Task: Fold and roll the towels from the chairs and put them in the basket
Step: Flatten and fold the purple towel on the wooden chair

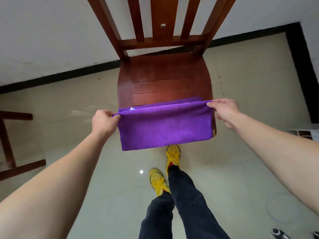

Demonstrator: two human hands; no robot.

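A purple towel [165, 126] is folded over and stretched flat between my hands at the front edge of a brown wooden chair [164, 78]. My left hand [104, 121] pinches its upper left corner. My right hand [224, 109] pinches its upper right corner. The towel's back part rests on the chair seat while the front part hangs down over the seat's edge. A small white label [132, 109] shows at the fold near the left corner. No basket is in view.
The chair stands against a white wall [51, 40] with a black skirting. Part of another wooden chair [10, 144] sits at the left edge. My feet in yellow shoes [172, 156] stand on the shiny beige floor just in front of the chair.
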